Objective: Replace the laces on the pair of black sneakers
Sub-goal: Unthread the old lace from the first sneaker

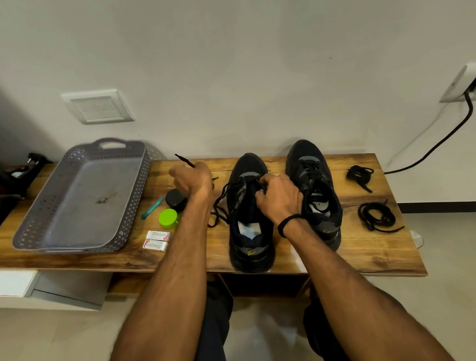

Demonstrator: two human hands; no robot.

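Two black sneakers stand side by side on a wooden bench (pixel 366 251), toes toward the wall. My left hand (pixel 192 178) is raised left of the left sneaker (pixel 250 238) and pinches a black lace (pixel 218 204); the lace tip sticks up past my fingers. Slack from that lace loops down beside the shoe. My right hand (pixel 280 197) grips the tongue and eyelet area of the left sneaker. The right sneaker (pixel 314 171) still carries its lace. Two coiled black laces (pixel 359 174) (pixel 377 216) lie on the bench to the right.
A grey perforated tray (pixel 84 197) sits at the left. Between it and the shoes lie a black round tin (pixel 175 199), a green lid (pixel 168 218), a teal pen (pixel 152 208) and two small white boxes (pixel 156 240). A black cable (pixel 439 139) runs from a wall socket.
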